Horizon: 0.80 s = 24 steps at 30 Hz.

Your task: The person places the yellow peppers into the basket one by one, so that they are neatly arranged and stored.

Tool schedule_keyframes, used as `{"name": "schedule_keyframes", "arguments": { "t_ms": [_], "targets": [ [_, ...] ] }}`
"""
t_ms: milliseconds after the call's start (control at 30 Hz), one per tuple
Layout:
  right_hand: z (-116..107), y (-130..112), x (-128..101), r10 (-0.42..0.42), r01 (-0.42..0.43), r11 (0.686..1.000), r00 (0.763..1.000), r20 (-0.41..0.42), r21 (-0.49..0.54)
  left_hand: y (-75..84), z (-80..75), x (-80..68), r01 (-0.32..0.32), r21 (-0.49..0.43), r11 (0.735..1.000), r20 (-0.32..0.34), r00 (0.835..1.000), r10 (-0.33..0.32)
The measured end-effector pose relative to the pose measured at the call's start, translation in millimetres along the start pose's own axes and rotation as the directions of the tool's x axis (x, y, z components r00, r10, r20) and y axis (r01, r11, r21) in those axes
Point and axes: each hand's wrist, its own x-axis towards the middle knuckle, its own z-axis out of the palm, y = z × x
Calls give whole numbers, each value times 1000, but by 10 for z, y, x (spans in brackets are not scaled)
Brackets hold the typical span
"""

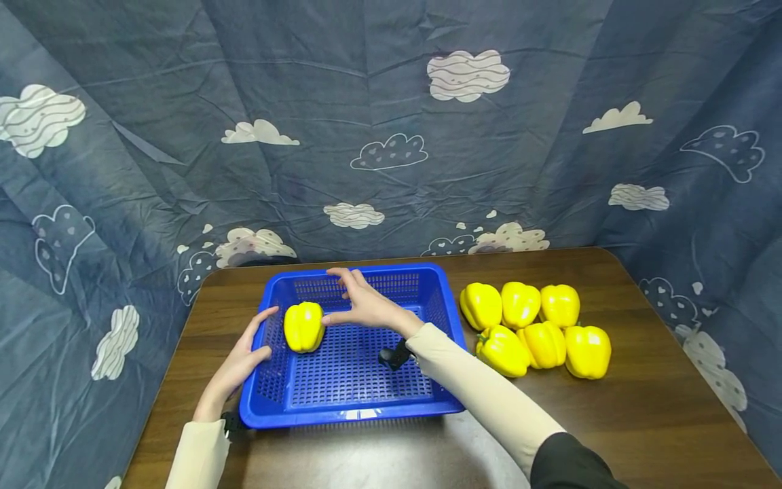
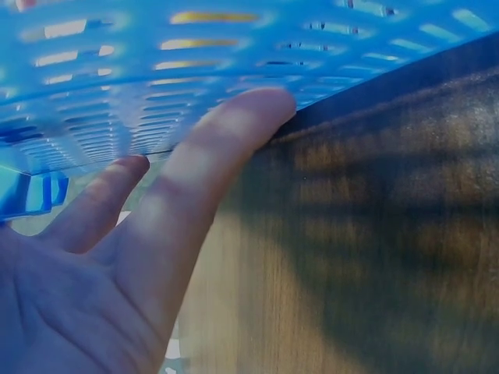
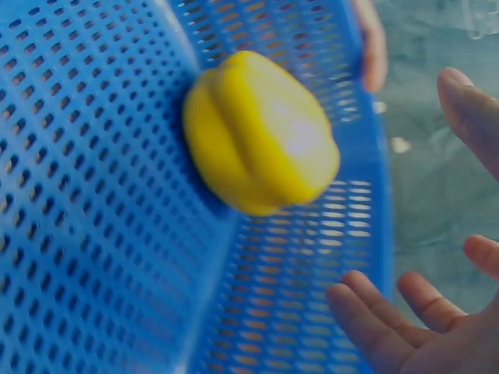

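Observation:
A blue perforated plastic basket [image 1: 354,413] stands on the table with one yellow bell pepper [image 1: 304,327] inside, near its left wall. My right hand [image 1: 366,303] is over the basket, fingers spread and holding nothing; in the head view its thumb overlaps the pepper's right edge. The right wrist view shows the same pepper [image 3: 261,132] lying against the mesh, apart from the fingers [image 3: 374,315]. At the basket's left side is my left hand [image 1: 239,363], its fingers extended. In the left wrist view the thumb [image 2: 226,136] lies along the slotted outer wall [image 2: 257,58].
Several yellow bell peppers [image 1: 520,305] sit in two rows on the wooden table [image 1: 641,414], right of the basket. A dark blue curtain [image 1: 391,197] with cloud prints hangs behind and beside the table. A small black device [image 1: 394,356] is at my right wrist.

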Motion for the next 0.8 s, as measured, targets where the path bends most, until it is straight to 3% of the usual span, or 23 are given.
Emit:
{"name": "schedule_keyframes", "arguments": {
  "t_ms": [300,567,800],
  "targets": [
    [-464,-55,-412,-65,70,994,996,-62,84,-4,-12,-3,15,-25,1000,14,1000,-14],
    [-784,110,-904,-40,62,991,984,-172,119,11,1,-4,17,-37,999,11,1000,-16],
    [-924,374,-1403,23,20,988,963,-268,156,17,28,-11,-2,-54,999,1,1000,2]
  ]
}}
